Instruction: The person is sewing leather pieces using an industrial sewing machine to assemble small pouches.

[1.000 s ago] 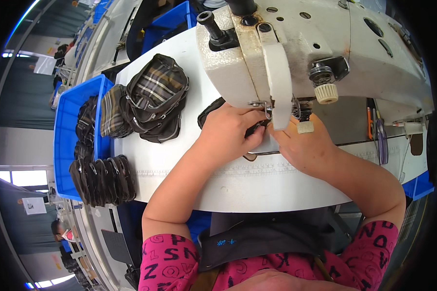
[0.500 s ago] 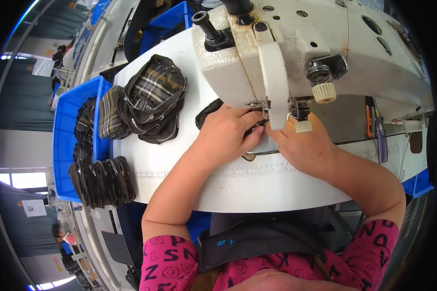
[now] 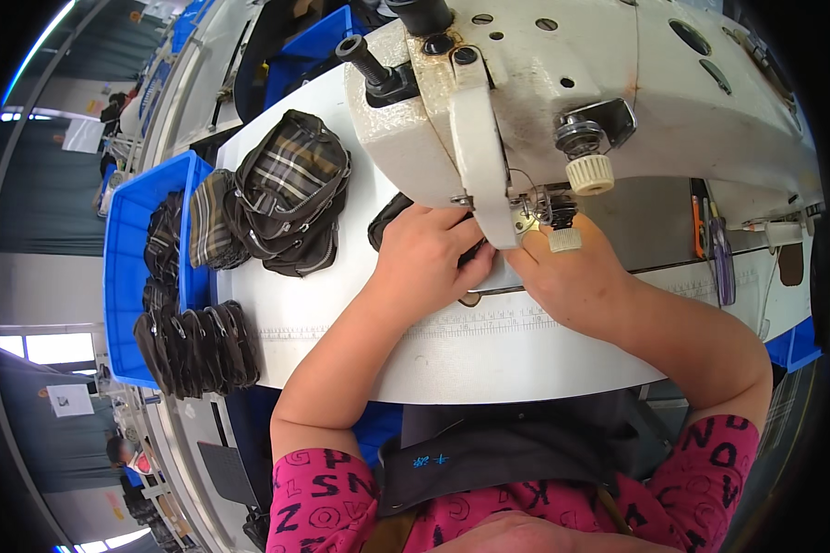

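Under the head of a white sewing machine [image 3: 406,147], my left hand [image 3: 424,253] is closed on a dark fabric piece [image 3: 389,219], which shows past its knuckles and between thumb and forefinger. My right hand [image 3: 576,276] lies close by on the other side of the needle area, palm down. The machine's lever and thread parts cover most of its fingers, so I cannot see whether they grip the fabric. A small brown tab [image 3: 470,300] shows below my left thumb.
Left on the white table [image 3: 415,364] stand stacked plaid pouches [image 3: 290,198] with zippers. Beside them, a blue bin [image 3: 120,276] holds more dark pieces, and a row of dark pouches [image 3: 198,350] sits at its near end. A purple-handled screwdriver [image 3: 725,272] lies at the right.
The view has shifted slightly, and the machine head appears further left in it. My two hands stay in nearly the same place, with the left still on the dark fabric piece.
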Demonstrator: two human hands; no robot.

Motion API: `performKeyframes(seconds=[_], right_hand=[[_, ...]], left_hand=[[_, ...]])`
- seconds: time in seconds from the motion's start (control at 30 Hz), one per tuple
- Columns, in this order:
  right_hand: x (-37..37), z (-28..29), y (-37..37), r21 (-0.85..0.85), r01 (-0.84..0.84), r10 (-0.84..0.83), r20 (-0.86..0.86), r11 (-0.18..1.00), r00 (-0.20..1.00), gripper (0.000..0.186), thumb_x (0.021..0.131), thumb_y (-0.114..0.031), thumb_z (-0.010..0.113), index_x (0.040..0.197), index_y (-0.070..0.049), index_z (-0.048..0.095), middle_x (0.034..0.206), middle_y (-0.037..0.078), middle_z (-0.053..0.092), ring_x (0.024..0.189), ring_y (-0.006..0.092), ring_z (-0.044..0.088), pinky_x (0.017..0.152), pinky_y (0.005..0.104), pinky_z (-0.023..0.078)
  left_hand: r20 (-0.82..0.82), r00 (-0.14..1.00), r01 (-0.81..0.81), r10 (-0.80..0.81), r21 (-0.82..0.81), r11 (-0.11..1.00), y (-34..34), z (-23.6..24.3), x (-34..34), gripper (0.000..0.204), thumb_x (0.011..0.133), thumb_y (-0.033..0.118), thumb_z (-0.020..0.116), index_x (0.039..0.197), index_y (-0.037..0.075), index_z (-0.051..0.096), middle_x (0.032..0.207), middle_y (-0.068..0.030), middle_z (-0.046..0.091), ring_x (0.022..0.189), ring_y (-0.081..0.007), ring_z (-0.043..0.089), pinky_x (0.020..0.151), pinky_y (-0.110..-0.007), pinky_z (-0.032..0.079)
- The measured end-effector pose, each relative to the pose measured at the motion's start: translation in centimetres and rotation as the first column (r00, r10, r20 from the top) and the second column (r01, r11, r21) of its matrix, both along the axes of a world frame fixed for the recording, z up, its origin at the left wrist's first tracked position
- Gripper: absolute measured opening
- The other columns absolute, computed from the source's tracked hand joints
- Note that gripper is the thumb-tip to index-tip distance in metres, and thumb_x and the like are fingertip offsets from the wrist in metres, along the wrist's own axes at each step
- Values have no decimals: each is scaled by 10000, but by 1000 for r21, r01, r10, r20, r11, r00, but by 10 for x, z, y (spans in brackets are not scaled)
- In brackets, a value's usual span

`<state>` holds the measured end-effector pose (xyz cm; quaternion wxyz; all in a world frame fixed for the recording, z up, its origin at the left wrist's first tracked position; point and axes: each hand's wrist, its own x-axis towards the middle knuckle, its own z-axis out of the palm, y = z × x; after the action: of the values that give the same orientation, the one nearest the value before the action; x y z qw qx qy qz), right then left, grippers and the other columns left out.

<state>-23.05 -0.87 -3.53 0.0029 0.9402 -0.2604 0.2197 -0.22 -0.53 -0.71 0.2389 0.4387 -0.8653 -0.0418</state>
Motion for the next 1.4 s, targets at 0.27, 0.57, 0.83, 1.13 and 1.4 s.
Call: performKeyframes(seconds=[0.27, 0.57, 0.83, 1.13, 1.4], right_hand=[[0, 5, -1, -1, 1, -1, 29, 1000, 1000, 411, 704, -59, 706, 1108, 8, 678, 839, 85, 672, 819, 278, 642, 746, 410, 459], [2, 6, -1, -11, 15, -15, -25, 1000, 1000, 425, 694, -54, 698, 1111, 22, 669, 846, 106, 669, 828, 291, 653, 735, 411, 474], [0, 5, -2, -26, 47, -48, -56, 999, 997, 447, 715, -80, 699, 1149, 25, 678, 829, 101, 657, 804, 285, 635, 723, 402, 467], [-4, 3, -2, -79, 47, -55, -108, 996, 993, 434, 741, -132, 712, 1162, -26, 701, 815, 65, 663, 820, 272, 635, 744, 399, 458], [-3, 1, -4, -31, 13, -13, 1, 999, 1000, 396, 682, -133, 759, 1064, -49, 698, 764, 55, 650, 818, 281, 637, 762, 411, 462]], left_hand=[[102, 994, 28, -31, 28, 999, 0, 6, -2, 308, 818, 153, 737, 1119, 108, 780, 1028, -62, 696, 898, -284, 665, 770, -405, 540], [85, 996, 13, -18, 65, 998, 8, 3, -2, 358, 859, 196, 695, 1195, 90, 756, 1147, -75, 692, 1013, -299, 639, 891, -410, 519], [96, 995, -41, 29, 131, 991, 15, 10, -14, 389, 860, 229, 686, 1199, 41, 725, 1192, -96, 670, 1055, -335, 635, 922, -426, 517], [-30, 999, -5, 12, 233, 972, 4, 11, -3, 332, 837, 188, 669, 1116, 25, 748, 1111, -133, 707, 1034, -332, 667, 880, -429, 558], [28, 999, 20, -27, 205, 979, 4, 10, -5, 343, 834, 105, 667, 1159, 35, 753, 1092, -130, 697, 1027, -340, 649, 901, -435, 527]])
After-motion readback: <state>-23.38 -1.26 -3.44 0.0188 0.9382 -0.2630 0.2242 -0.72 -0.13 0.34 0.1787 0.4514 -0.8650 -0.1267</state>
